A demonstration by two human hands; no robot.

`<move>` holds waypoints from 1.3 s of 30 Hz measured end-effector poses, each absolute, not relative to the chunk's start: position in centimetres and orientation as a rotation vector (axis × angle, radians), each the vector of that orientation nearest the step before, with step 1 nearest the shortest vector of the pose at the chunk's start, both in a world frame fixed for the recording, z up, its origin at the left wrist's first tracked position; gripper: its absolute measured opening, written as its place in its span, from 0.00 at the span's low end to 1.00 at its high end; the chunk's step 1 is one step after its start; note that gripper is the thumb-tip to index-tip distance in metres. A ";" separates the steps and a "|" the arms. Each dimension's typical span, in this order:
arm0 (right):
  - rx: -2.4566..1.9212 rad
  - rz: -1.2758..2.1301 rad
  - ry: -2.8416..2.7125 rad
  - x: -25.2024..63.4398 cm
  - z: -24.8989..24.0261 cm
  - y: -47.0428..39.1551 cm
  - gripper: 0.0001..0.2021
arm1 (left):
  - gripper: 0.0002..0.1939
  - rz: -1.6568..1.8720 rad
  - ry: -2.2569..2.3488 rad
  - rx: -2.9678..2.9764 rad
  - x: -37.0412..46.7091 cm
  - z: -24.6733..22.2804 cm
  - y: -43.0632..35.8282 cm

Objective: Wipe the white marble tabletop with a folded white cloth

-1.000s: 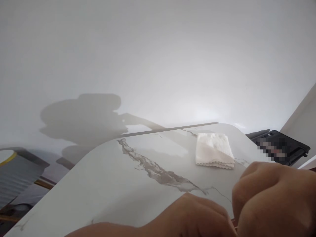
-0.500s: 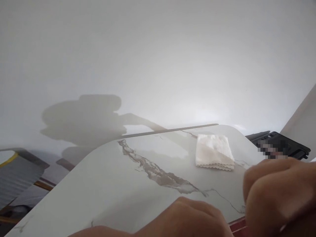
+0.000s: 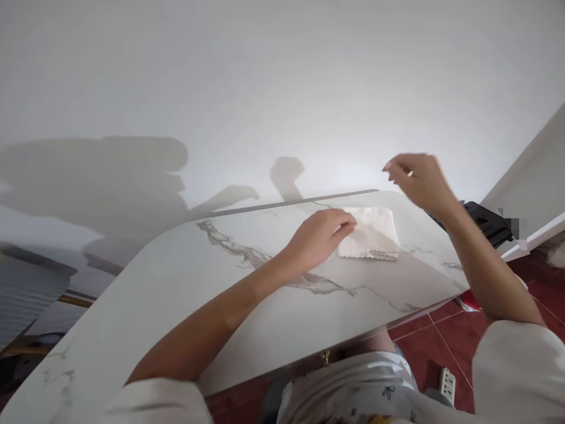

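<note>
Pale wall (image 3: pixel 282 76) fills the upper half of the view, with a soft grey shadow (image 3: pixel 88 176) spread across its left side and smaller dark shapes near the foot of it. Against this wall stands a white counter (image 3: pixel 132 312) with rounded corners and a grey-brown marbled vein running across its top. On the farther, right-hand part of the counter lies a folded white cloth (image 3: pixel 375 232), flat, its scalloped layered edge facing the person. The left hand (image 3: pixel 322 235) reaches over the cloth's left side, fingers bent and close together with the thumb just below them; whether they pinch the cloth cannot be told. The right hand (image 3: pixel 417 176) is raised beyond and to the right of the cloth, in front of the wall, its fingers curled narrowly toward the thumb; blur makes it impossible to tell whether they meet. Past the counter's right end sits a black object (image 3: pixel 488 224). Below, a white power strip (image 3: pixel 447 386) rests on red floor tiles (image 3: pixel 441 333), beside the person's white patterned clothing (image 3: pixel 362 383). At the far left is a grey ribbed object (image 3: pixel 30 303).
</note>
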State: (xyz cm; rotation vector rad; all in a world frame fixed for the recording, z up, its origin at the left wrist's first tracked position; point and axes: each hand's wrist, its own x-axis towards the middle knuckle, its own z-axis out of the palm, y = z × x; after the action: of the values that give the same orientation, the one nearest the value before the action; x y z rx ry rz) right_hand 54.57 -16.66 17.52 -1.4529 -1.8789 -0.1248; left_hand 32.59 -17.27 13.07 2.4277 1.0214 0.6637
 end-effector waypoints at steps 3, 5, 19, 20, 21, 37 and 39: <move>-1.694 -0.067 -1.953 56.6 10.8 -13.1 0.11 | 0.13 0.454 1.203 2.580 36.1 9.4 -11.9; -1.709 -0.017 -2.049 56.9 7.2 -12.5 0.19 | 0.15 0.322 1.349 2.578 38.6 7.3 -9.3; -1.906 -0.015 -2.164 49.5 2.4 -14.8 0.23 | 0.18 0.526 1.404 2.663 36.0 2.1 -11.3; -1.915 -0.003 -2.174 47.8 2.3 -15.5 0.24 | 0.18 0.520 1.422 2.656 34.2 2.2 -12.2; -1.900 0.018 -2.204 46.0 2.2 -16.4 0.25 | 0.19 0.515 1.435 2.654 32.4 2.2 -13.2; -0.763 0.470 -2.782 29.4 5.1 -25.6 0.26 | 0.32 0.466 1.775 2.150 5.4 3.7 -35.5; -0.735 0.441 -2.825 30.3 4.6 -26.0 0.30 | 0.32 0.443 1.752 2.156 5.0 3.8 -36.5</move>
State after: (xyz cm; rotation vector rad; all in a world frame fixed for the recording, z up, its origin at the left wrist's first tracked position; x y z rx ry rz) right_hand 30.34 -26.02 4.59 -0.7349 -2.8249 0.4410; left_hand 5.04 -36.50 3.80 2.1557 1.7523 0.4432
